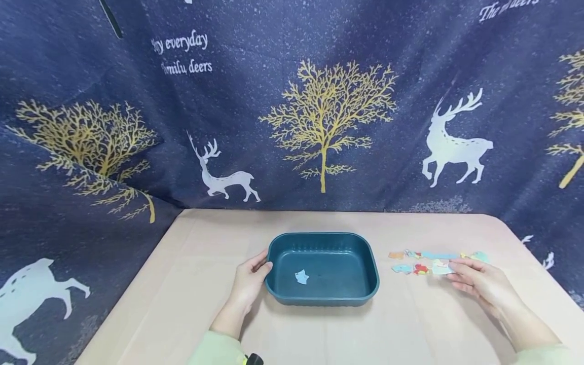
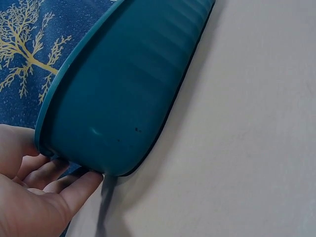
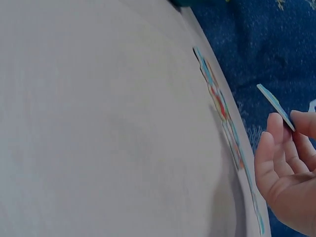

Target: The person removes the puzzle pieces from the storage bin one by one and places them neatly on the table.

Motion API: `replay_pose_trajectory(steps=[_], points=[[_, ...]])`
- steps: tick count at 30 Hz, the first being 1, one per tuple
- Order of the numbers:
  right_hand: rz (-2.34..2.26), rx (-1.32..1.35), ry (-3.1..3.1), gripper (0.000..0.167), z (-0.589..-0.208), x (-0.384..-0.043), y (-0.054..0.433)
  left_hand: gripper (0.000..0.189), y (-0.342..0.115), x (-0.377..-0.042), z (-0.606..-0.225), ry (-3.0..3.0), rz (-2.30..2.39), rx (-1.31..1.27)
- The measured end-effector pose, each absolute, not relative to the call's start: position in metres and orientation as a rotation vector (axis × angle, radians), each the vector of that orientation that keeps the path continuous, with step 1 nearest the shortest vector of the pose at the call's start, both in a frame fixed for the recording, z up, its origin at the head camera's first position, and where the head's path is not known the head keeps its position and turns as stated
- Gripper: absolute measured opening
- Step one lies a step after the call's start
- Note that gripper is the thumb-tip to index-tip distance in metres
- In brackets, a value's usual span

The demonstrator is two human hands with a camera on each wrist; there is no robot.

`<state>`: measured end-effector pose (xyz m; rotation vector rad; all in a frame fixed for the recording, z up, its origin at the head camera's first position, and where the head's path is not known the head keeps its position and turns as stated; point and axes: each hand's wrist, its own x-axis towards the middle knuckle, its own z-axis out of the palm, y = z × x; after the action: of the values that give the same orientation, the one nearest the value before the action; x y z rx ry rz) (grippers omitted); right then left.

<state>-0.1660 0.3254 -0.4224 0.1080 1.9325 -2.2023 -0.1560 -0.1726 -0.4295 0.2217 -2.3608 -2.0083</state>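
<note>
A dark teal rectangular plastic tray [image 1: 339, 278] sits in the middle of the table, with one small light-blue flat piece [image 1: 301, 277] lying inside. My left hand [image 1: 250, 279] grips the tray's left side, thumb at the rim and fingers against the outer wall. In the left wrist view, the tray's wall [image 2: 123, 89] rises beside that hand. On the right, my right hand [image 1: 485, 286] pinches a thin, pale flat piece [image 1: 440, 267] between thumb and fingers. The right wrist view shows this piece [image 3: 275, 106] edge-on, held above the table.
Several colourful flat pieces lie in two rows right of the tray, including an orange one [image 1: 396, 255], a red one [image 1: 421, 269] and a blue one [image 1: 402, 268]. A dark blue cloth [image 1: 365, 152] with deer and trees hangs behind the beige table [image 1: 182, 284].
</note>
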Motion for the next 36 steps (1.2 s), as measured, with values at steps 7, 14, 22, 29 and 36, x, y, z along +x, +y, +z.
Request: replay_pose_trajectory(steps=[7,14,22,29,36], points=[[-2.166,0.177,1.956,0.023,-0.425,-0.169,0.336,0.045,-0.178,-0.153,-0.428,-2.4,-1.999,0.225],[-2.166,0.193,1.971,0.022,-0.428,-0.173,0.346,0.045,-0.179,-0.15,-0.428,-2.409,-1.982,0.246],[-2.096,0.26,2.074,0.023,-0.432,-0.173,0.364,0.045,-0.176,-0.154,-0.43,-2.405,-1.989,0.245],[-1.769,0.266,2.394,0.022,-0.427,-0.185,0.364,0.044,-0.176,-0.158,-0.428,-2.36,-2.033,0.257],[-1.311,0.327,2.706,0.056,-0.416,-0.184,0.359,0.044,-0.173,-0.158,-0.427,-2.401,-2.023,0.267]])
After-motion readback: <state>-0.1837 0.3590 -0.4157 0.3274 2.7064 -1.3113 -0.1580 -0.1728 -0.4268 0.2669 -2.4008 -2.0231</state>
